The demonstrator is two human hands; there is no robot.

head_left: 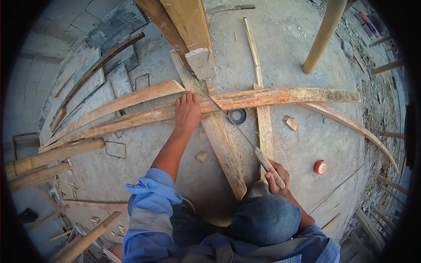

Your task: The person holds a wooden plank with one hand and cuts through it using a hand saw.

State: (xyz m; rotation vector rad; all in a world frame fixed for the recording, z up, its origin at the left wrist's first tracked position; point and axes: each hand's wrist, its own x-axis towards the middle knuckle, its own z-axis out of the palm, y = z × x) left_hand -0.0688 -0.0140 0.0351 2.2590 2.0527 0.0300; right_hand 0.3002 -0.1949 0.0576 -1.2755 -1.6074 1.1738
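My left hand (188, 111) presses on a long reddish-brown plank (250, 98) lying across other boards. In my right hand (279, 176) is the wooden handle of a handsaw (267, 166). The thin saw blade runs up and to the left from the handle and crosses the plank just right of my left hand. Beneath the plank, a slanting board (226, 153) carries sawdust. A narrower board (264, 127) also passes under it, near the saw handle. Just behind my left hand, a second long board (127, 100) ends.
A red tape measure (320, 166) lies on the floor at the right, with a wood block (290, 122) nearer the boards. A dark ring (237, 116) sits below the plank. Upright posts (324, 37) stand ahead; bamboo poles (57, 158) lie left.
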